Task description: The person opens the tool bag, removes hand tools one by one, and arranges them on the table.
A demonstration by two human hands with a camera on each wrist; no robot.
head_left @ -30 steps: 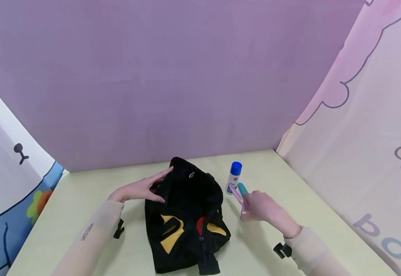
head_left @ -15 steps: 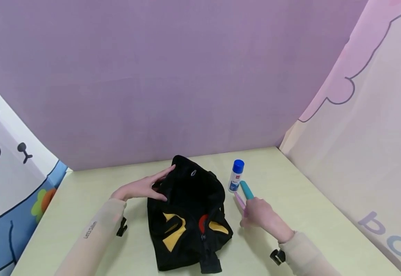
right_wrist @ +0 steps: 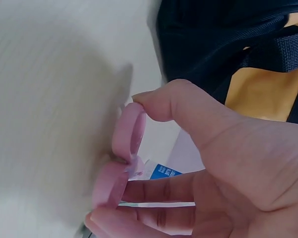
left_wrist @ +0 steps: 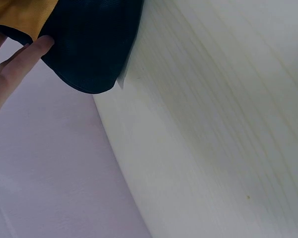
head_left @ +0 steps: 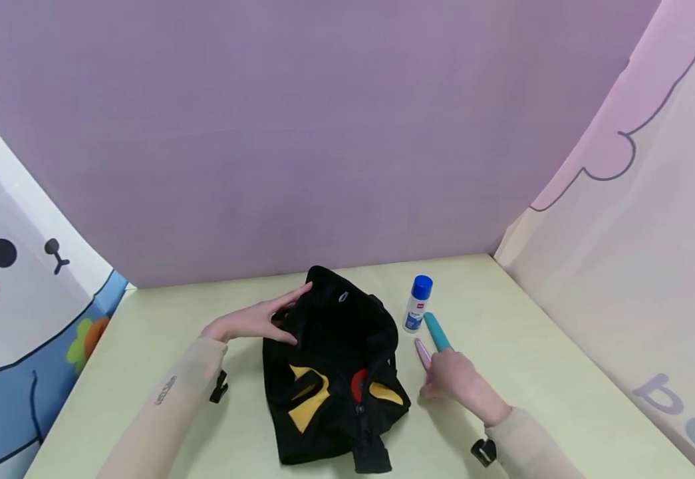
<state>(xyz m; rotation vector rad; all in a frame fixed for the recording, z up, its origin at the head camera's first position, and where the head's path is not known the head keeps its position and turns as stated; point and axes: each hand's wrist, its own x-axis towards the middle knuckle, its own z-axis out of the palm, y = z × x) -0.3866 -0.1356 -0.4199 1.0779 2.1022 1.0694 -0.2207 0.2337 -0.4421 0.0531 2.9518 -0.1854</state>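
A black backpack [head_left: 332, 392] with yellow and red patches lies with its mouth gaping. Spread wide, my left hand [head_left: 251, 322] touches the left of that mouth; its straight fingers [left_wrist: 27, 54] lie against the cloth in the left wrist view. Right of the bag, my right hand [head_left: 451, 376] holds pink scissors [head_left: 423, 352] low over the table. The right wrist view has thumb and fingers on their handle loops [right_wrist: 129, 131]; the blades are mostly hidden there. Just beyond this hand lies a long teal object [head_left: 437, 331], partly covered by it.
A white glue bottle [head_left: 416, 313] with a blue cap stands upright behind the teal object. The pale table [head_left: 533, 372] meets a purple wall [head_left: 293, 146] at the back. Patterned side panels [head_left: 640, 266] close in the right and left.
My right hand has drawn the scissors back and down, away from the glue bottle. The teal object keeps its place beside the bottle. The left hand stays at the backpack, and the view has shifted slightly.
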